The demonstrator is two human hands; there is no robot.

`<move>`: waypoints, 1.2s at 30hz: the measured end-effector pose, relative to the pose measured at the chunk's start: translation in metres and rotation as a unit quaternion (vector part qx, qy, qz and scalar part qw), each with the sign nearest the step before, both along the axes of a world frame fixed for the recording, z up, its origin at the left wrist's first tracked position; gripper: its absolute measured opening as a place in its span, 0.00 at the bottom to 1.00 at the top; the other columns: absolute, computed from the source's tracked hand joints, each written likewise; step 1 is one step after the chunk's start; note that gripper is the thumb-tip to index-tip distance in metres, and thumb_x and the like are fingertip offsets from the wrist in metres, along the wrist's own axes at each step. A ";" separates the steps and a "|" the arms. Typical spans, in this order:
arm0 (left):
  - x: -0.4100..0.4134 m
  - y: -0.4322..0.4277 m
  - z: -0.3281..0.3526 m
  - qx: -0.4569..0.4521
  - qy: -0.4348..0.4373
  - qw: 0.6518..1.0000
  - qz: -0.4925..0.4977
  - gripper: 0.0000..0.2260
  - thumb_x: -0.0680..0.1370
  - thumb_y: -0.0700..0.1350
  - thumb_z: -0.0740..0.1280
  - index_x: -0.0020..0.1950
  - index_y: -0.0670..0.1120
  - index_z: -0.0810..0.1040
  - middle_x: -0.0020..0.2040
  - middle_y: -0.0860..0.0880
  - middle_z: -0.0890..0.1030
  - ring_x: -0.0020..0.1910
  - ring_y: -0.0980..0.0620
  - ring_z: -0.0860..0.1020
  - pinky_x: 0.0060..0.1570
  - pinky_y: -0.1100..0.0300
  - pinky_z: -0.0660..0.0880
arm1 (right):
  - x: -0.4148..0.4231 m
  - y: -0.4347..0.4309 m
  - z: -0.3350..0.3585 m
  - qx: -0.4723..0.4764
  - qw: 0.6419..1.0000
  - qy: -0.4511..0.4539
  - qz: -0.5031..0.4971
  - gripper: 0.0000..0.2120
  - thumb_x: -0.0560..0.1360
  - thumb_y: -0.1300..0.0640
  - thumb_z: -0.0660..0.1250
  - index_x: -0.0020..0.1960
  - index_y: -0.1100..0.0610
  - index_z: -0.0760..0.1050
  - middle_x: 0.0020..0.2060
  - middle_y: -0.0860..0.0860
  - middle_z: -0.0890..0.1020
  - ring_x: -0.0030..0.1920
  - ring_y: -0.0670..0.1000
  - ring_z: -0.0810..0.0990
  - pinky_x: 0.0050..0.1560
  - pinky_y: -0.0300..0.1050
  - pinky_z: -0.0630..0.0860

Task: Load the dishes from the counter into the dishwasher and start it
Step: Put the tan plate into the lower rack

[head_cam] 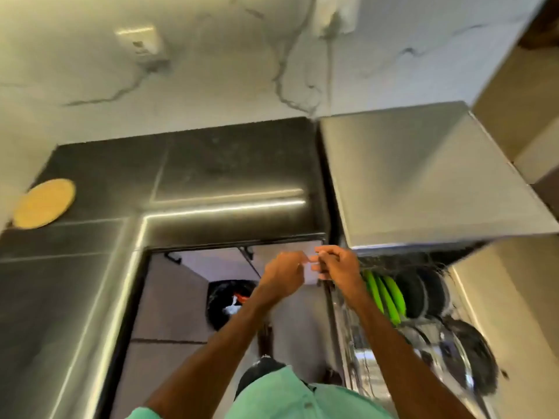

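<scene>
Fingers (318,267) of left hand (284,273) and right hand (340,264) meet beside dishwasher (423,176).

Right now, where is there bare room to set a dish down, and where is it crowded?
The dark counter is bare from the yellow disc at its left edge across to the dishwasher's steel top, which is bare too. Crowded: the rack below it, packed with green plates, dark plates and a pan.

blurred fingertips (316,267), dishwasher rack (420,321) partly hidden under lid (423,176)
</scene>
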State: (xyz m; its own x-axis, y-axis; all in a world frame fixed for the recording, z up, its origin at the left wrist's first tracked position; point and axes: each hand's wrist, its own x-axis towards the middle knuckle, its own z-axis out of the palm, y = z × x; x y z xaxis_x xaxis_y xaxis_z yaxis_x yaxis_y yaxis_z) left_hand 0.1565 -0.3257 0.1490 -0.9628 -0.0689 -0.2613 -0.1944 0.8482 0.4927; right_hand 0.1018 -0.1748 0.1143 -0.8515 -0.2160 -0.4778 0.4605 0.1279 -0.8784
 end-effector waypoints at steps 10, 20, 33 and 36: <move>0.043 -0.216 0.026 -0.015 0.106 0.962 0.251 0.13 0.76 0.46 0.62 0.56 0.54 0.82 0.54 0.52 0.85 0.55 0.45 0.82 0.53 0.52 0.79 | 0.007 -0.208 0.060 0.001 0.975 0.086 0.207 0.08 0.82 0.64 0.63 0.54 0.59 0.81 0.41 0.56 0.88 0.38 0.54 0.86 0.34 0.43 0.80; 0.122 -0.453 -0.035 -0.038 0.035 0.930 0.364 0.15 0.78 0.41 0.59 0.64 0.45 0.73 0.63 0.46 0.74 0.65 0.46 0.72 0.64 0.52 0.68 | 0.020 -0.444 0.038 0.095 0.927 0.141 0.333 0.08 0.78 0.63 0.68 0.49 0.52 0.82 0.45 0.52 0.87 0.44 0.49 0.85 0.44 0.50 0.83; 0.138 -0.566 -0.094 -0.068 -0.077 0.959 0.264 0.35 0.78 0.51 0.67 0.81 0.48 0.56 0.83 0.43 0.47 0.81 0.43 0.48 0.78 0.46 0.54 | 0.056 -0.556 -0.005 0.282 0.757 0.221 0.547 0.32 0.80 0.54 0.68 0.80 0.50 0.59 0.82 0.50 0.53 0.80 0.52 0.58 0.77 0.47 0.59; 0.123 -0.599 -0.097 -0.090 -0.011 0.961 0.263 0.25 0.78 0.50 0.67 0.73 0.45 0.68 0.79 0.41 0.58 0.78 0.42 0.56 0.75 0.47 0.63 | 0.054 -0.571 -0.018 0.307 0.737 0.215 0.562 0.33 0.81 0.53 0.66 0.81 0.51 0.55 0.82 0.50 0.51 0.80 0.53 0.57 0.77 0.49 0.58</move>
State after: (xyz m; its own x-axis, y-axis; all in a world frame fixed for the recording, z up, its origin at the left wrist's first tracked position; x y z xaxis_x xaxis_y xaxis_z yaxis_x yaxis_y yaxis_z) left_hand 0.2793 -0.9251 0.0518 -0.7770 -0.5903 -0.2185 -0.6278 0.7010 0.3383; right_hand 0.1554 -0.7458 0.0964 -0.4016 -0.7561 -0.5168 -0.5441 0.6509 -0.5295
